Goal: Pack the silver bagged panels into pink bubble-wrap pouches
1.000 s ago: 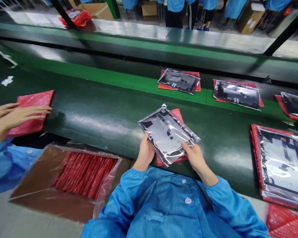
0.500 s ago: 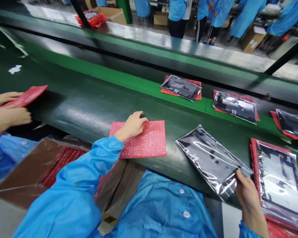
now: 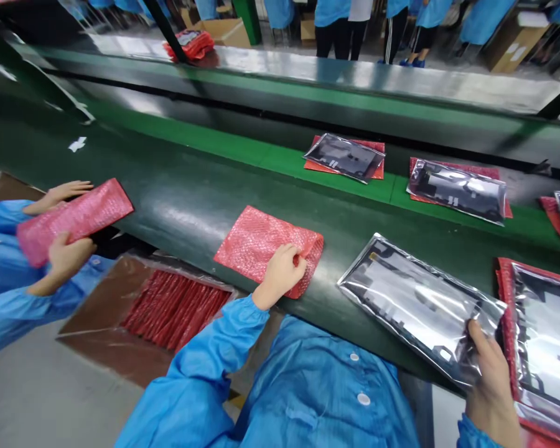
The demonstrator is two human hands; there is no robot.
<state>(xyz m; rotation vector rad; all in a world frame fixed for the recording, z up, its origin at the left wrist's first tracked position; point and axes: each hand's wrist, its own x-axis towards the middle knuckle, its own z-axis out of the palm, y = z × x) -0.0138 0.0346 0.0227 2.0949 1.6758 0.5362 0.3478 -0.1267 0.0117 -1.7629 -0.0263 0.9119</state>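
My left hand [image 3: 284, 271] pinches the right edge of a red bubble-wrap bag [image 3: 256, 242] lying on the green belt, and that edge is lifted and curled. Between the fingers and thumb of my right hand [image 3: 491, 373] is the near right end of a clear plastic pouch [image 3: 415, 305] with a flat grey-and-black panel inside. The pouch's far left corner reaches over the belt, to the right of the bag. Just right of my right hand lies another pouched panel [image 3: 548, 336] on red bubble wrap.
Further pouched panels [image 3: 345, 157] rest on red bags along the green ledge [image 3: 270, 158]. At left, a co-worker's hands [image 3: 70, 258] hold a red bubble-wrap bag [image 3: 86, 218]. Below the belt stands a carton [image 3: 98, 336] packed with red bags [image 3: 172, 308].
My left hand has moved right across the bag and now grips its right edge, which curls up; the bag has turned. The co-worker's bag has come further into view.
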